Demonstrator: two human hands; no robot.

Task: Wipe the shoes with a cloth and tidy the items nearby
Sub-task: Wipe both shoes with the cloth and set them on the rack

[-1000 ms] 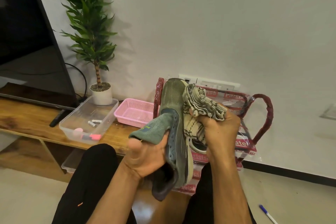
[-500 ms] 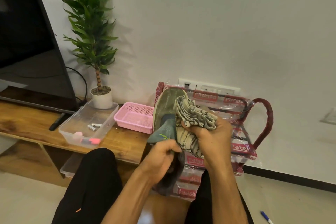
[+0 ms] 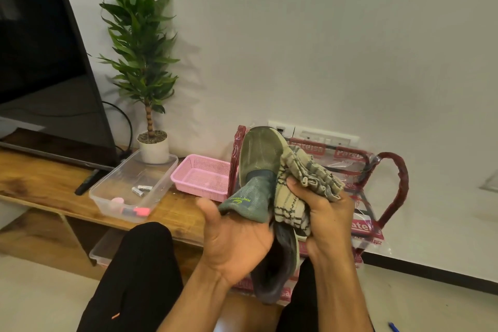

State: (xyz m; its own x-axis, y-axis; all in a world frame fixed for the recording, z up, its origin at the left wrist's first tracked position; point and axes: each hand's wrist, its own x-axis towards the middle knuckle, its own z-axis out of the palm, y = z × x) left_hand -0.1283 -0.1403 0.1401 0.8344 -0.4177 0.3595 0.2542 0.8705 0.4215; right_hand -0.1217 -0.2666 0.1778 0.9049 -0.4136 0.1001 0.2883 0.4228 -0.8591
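An olive-green shoe (image 3: pixel 258 159) with a dark sole is held upright in front of me, toe up. My left hand (image 3: pixel 237 240) grips it around the heel and tongue, palm toward me. My right hand (image 3: pixel 324 219) is closed on a bunched beige striped cloth (image 3: pixel 304 178), pressed against the shoe's right side. The lower part of the shoe is hidden behind my left hand.
Behind the shoe stands a red rack (image 3: pixel 388 183) wrapped in plastic. On the wooden bench (image 3: pixel 40 180) sit a clear tub (image 3: pixel 107 194) with batteries and markers, a pink basket (image 3: pixel 202 176), a potted plant (image 3: pixel 153 143) and a TV (image 3: pixel 48 62). A blue pen (image 3: pixel 394 327) lies on the floor.
My left hand turned and shifted its hold on the shoe, palm now facing me. The cloth in my right hand slid down along the shoe's side.
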